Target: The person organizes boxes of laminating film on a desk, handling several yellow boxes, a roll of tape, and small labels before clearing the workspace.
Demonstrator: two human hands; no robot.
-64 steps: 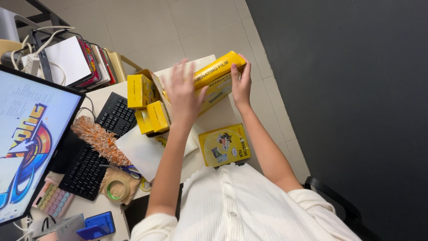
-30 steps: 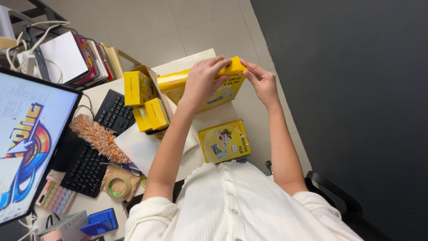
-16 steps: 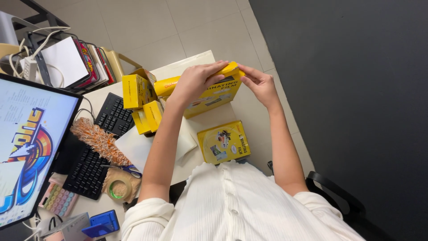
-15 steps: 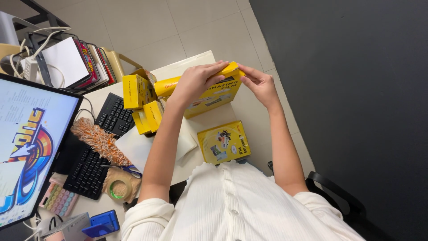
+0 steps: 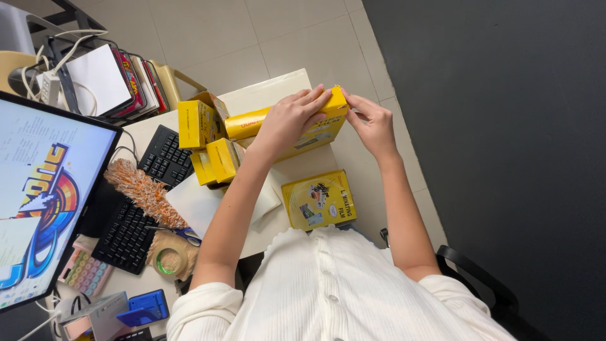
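long yellow box (image 5: 287,129) held up over surface (image 5: 278,95). left hand (image 5: 291,119) draped on top, fingers (image 5: 314,101) clamped over far end. right hand (image 5: 374,123) pinching same end, fingers closed on end flap.

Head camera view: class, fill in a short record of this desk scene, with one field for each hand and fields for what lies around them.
left hand: laid over the top of the long yellow box, fingers curled on its upper edge
right hand: fingertips at the box's right end
long yellow box: held above the white desk, tilted
flat yellow packet: lies on the desk near the person's chest
small yellow boxes: clustered left of the hands
black keyboard: left, beside the monitor
tape roll: near edge, below the orange duster
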